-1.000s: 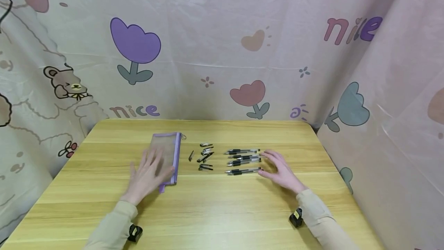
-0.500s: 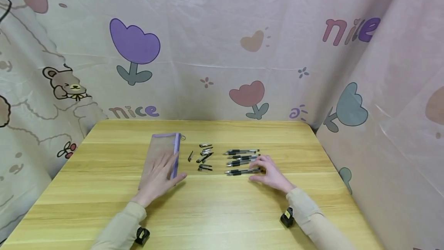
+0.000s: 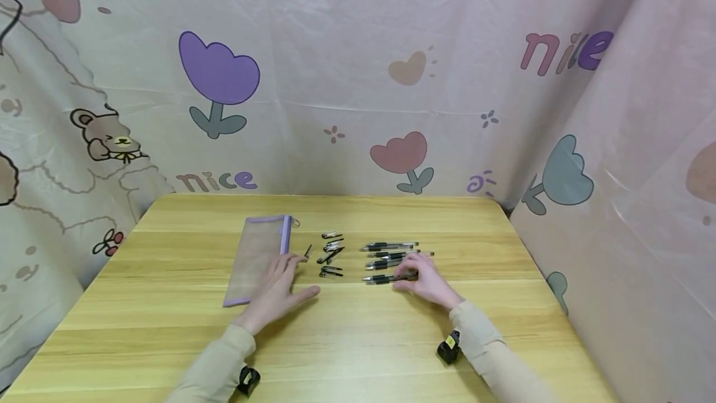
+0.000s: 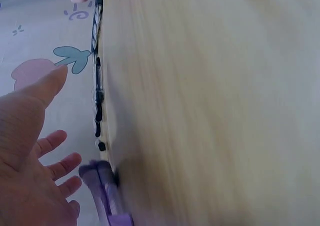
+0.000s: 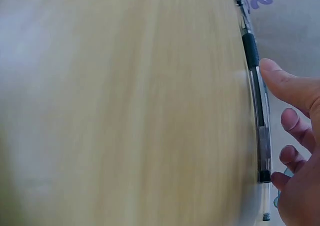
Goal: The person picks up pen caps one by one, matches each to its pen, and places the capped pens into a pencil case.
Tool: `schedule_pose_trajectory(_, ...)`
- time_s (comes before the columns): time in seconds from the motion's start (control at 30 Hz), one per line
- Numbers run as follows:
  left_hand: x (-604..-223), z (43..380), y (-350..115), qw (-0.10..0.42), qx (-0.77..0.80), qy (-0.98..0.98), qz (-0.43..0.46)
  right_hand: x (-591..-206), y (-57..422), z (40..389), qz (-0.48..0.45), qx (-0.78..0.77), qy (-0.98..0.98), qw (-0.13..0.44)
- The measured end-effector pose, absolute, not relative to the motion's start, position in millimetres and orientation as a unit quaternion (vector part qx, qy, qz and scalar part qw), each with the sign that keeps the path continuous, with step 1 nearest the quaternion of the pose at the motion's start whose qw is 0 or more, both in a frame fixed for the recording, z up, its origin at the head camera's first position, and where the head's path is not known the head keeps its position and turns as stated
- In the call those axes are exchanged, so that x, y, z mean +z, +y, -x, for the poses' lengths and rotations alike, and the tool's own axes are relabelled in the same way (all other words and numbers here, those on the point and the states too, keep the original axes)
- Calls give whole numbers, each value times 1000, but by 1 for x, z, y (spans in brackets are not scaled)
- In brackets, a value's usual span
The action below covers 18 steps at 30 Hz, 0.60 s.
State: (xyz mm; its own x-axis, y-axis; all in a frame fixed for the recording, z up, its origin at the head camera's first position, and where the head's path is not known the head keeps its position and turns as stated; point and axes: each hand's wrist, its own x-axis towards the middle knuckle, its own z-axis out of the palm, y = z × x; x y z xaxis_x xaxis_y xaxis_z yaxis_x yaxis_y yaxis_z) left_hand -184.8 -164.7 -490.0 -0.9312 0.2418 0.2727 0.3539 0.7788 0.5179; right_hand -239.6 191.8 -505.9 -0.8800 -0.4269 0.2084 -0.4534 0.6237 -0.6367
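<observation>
My left hand hovers with relaxed, spread fingers over the right edge of a mesh zip pouch with purple trim. Its fingertips reach close to a single pen cap. The pouch's zip end shows below the fingers in the left wrist view. On the right, my right hand is over the back ends of several uncapped black gel pens. In the right wrist view its thumb tip is right at the nearest gel pen, just behind the dark grip, and the other fingers are loosely bent.
Between pouch and pens lie several black-and-clear pen caps, with two more caps nearer the front. The wooden table meets a patterned cloth backdrop at the back; cloth also hangs at both sides.
My left hand has slid right across the pouch toward the caps. My right hand has moved left along the pens, its fingers drawing in over their back ends.
</observation>
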Motion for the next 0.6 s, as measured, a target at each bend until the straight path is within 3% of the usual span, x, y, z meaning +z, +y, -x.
schedule_pose_trajectory(0.6,-495,187,-152,84,-304,-936,155,-511,182,244,-255,339,-904,46)
